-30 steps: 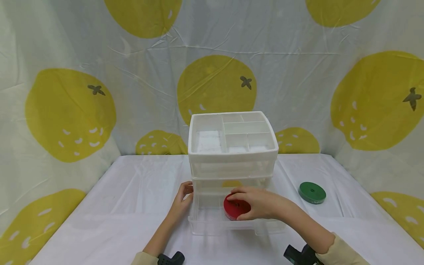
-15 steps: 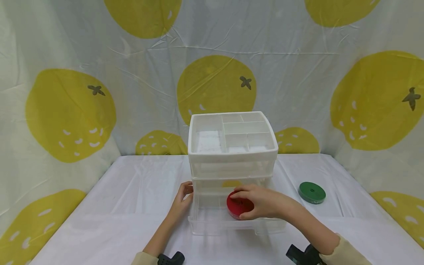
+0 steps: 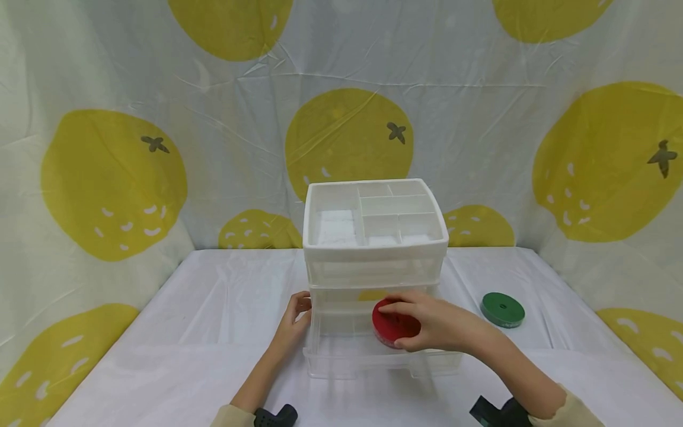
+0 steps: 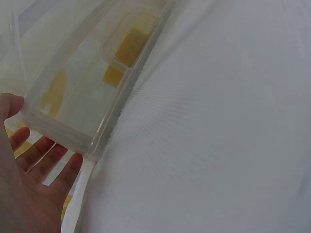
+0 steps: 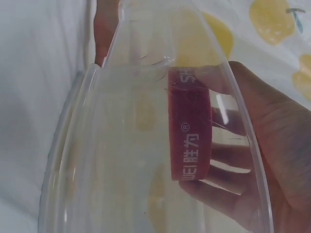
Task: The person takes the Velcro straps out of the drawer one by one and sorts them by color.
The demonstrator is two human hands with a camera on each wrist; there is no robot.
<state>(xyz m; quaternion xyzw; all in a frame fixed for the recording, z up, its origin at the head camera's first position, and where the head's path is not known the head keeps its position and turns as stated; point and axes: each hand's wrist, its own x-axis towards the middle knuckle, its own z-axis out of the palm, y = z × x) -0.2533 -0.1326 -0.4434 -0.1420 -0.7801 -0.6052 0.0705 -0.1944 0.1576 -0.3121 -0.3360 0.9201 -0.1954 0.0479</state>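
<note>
My right hand (image 3: 440, 323) grips a red tape roll (image 3: 385, 323) by its edge, over the pulled-out clear lower drawer (image 3: 333, 369) of a small drawer cabinet. In the right wrist view the red tape roll (image 5: 189, 126) shows white print on its rim, seen through the drawer's clear plastic; thumb and fingers curl around it. My left hand (image 3: 292, 323) is at the cabinet's left side. In the left wrist view that hand (image 4: 36, 179) touches the cabinet's clear edge (image 4: 63, 138) with fairly straight fingertips.
A green tape roll (image 3: 503, 309) lies on the white cloth right of the cabinet. The cabinet's white top (image 3: 376, 246) has several divided compartments, and a closed drawer (image 3: 373, 273) sits beneath it. A lemon-print curtain (image 3: 224, 148) stands behind and at both sides.
My right hand has shifted right and slightly up, with the red tape roll tilting along in its grip. The left hand, cabinet and green tape roll have stayed in place.
</note>
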